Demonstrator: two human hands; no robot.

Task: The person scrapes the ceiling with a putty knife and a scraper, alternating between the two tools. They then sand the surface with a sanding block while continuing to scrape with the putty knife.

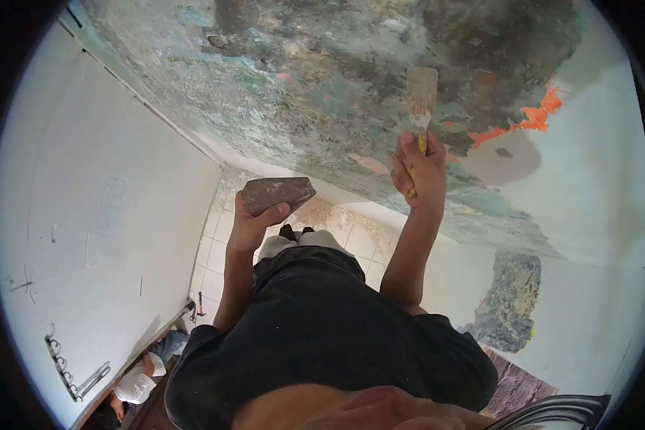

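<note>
My right hand [423,168] is closed round the yellow handle of a putty knife [421,93]. Its worn, stained blade points up and overlaps the rough, grey-green stripped part of the wall [337,93]. My left hand [251,226], lower and to the left, grips a brown, dust-marked flat piece [276,193] that looks like folded sandpaper, with the thumb over its near edge. Orange patches [541,115] show along the border between the bare wall and the pale paint, right of the putty knife.
Pale floor tiles [215,251] with brown dust lie below me. On the left stands a white wall [107,179] with a hook rack [64,369]. A red-handled tool [201,304] is on the floor. Another person [136,387] is at lower left. A fan [566,412] sits at lower right.
</note>
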